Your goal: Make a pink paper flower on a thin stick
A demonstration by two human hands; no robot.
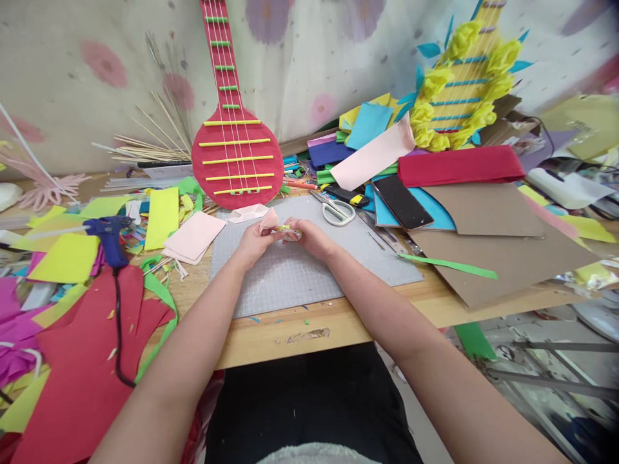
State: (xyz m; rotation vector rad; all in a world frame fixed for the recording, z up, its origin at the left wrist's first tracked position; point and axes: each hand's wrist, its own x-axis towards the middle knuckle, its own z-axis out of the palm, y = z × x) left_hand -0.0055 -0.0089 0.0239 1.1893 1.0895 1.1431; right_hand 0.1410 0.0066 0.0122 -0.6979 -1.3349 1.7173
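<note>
Over the grey cutting mat, my hands meet close together. My left hand is closed on a gathered piece of pale pink crepe paper, pinched at its lower end. Against it, my right hand pinches a small yellow and whitish thing, perhaps a roll of tape; fingers cover much of it. A folded pale pink piece lies just beyond my left hand. To its left rest flat pale pink sheets. Scissors with white handles lie beyond my right hand.
A red paper lute leans at the back, a yellow flowered one at right. A blue glue gun stands among scraps at left. Right of the mat are a black phone, brown cardboard and a red crepe roll.
</note>
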